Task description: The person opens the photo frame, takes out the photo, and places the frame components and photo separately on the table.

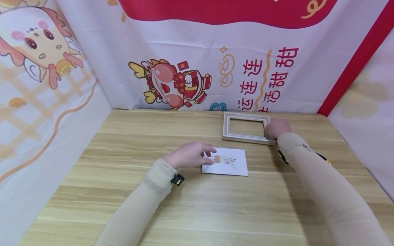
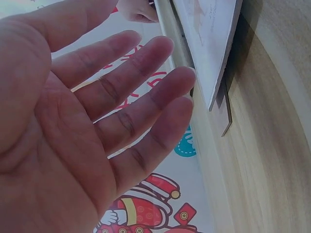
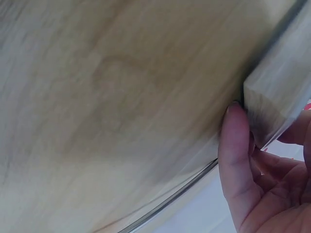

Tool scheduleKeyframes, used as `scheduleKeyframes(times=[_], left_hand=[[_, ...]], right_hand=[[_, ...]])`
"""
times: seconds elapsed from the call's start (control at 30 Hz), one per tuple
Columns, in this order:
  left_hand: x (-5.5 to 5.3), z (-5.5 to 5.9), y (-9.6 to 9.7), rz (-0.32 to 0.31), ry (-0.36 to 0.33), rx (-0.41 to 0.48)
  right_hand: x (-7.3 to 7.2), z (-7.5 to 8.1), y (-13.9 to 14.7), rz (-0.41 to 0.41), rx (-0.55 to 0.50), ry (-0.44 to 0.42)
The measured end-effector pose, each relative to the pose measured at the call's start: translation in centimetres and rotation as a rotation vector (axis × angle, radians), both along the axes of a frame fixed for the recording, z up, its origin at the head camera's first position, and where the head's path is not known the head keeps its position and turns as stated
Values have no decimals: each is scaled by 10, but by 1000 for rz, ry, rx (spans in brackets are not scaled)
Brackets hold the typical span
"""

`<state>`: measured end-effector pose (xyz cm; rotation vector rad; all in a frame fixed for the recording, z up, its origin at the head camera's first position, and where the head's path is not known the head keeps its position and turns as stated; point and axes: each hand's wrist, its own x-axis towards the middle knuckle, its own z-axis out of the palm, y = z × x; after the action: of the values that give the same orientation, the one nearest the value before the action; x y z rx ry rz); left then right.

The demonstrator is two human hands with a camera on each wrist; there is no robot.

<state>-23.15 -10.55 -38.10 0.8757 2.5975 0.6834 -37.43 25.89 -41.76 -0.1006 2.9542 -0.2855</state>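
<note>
A pale wooden picture frame (image 1: 225, 128) lies near the back of the table, its opening showing the tabletop. My right hand (image 1: 278, 127) holds its right side; in the right wrist view the fingers (image 3: 236, 150) curl about the frame's corner (image 3: 279, 87). Nearer to me lies a white card (image 1: 235, 168) printed with a small plant and flower design. Over its left edge hovers my left hand (image 1: 189, 155), fingers spread and holding nothing. The left wrist view shows the card (image 2: 214, 43) edge-on, a thin flat sheet (image 2: 224, 114) sticking out beneath it.
The wood-grain table (image 1: 147, 136) reaches back to a white and red printed cloth (image 1: 184, 37). Another printed cloth (image 1: 46, 112) hangs along the left side, and a pale one (image 1: 366, 99) along the right. A dark strap (image 1: 177, 179) sits at the left wrist.
</note>
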Motion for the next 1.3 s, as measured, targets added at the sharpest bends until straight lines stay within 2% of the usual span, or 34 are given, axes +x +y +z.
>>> scheduleKeyframes(times=[0.13,0.27,0.47,0.6,0.7,0.8,0.9,1.0,1.13,1.23,1.3], left_hand=[[2,1,3,-8,-8,1],[3,1,4,-8,-15,0],[2,1,6,-18,-6,-11],[1,0,6,-12,-10,-18],[1,0,6,-14,-7,-20],[2,0,5,-15,-10,-22],[3,0,5,-15,-13,-27],[4,0,6,-15,-11,-27],[6,-1,8,-10,-1,-15],[9,-3,11,-5,15,-20],[10,-7,14,-25,50,-30]], right_hand=[[2,-4,3,-13,-17,7],[9,0,5,-11,-29,1],[30,19,2,-82,-129,-37],[47,32,-1,-76,-182,28],[66,41,-5,-65,-239,82],[87,46,-8,-41,-278,143],[107,47,-11,-14,-284,164],[124,45,-14,21,-263,137],[140,41,-20,103,-209,86],[148,39,-25,170,-169,87],[151,38,-28,196,-155,94]])
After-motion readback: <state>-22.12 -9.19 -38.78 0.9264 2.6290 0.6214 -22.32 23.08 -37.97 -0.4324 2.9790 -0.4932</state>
